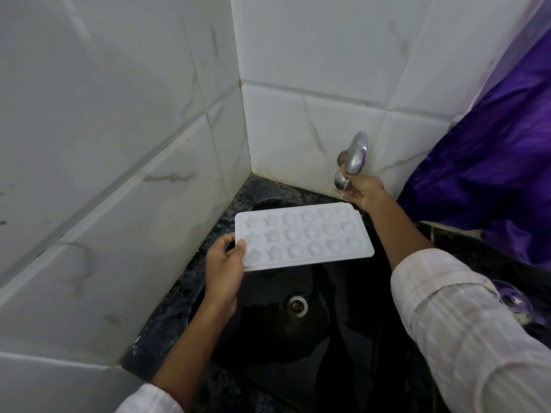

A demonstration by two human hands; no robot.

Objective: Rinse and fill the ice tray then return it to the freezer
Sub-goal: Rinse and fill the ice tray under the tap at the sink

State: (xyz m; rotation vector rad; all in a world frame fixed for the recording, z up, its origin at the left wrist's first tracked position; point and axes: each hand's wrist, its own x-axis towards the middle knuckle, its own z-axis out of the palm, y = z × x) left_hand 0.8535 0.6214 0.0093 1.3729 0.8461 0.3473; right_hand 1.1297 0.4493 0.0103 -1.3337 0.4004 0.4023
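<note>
A white ice tray (304, 235) with star, round and heart moulds is held level above the black sink (268, 338). My left hand (225, 265) grips its near-left corner, thumb on top. My right hand (359, 190) is up at the chrome wall tap (354, 158), its fingers closed around the tap's lower part, just beyond the tray's far right corner. No water is visibly running. The moulds look empty.
The sink's drain (296, 306) lies below the tray. White tiled walls (119, 144) meet in a corner close on the left and behind. Purple cloth (492, 162) hangs at the right. A clear suction cup (514, 299) sits by my right sleeve.
</note>
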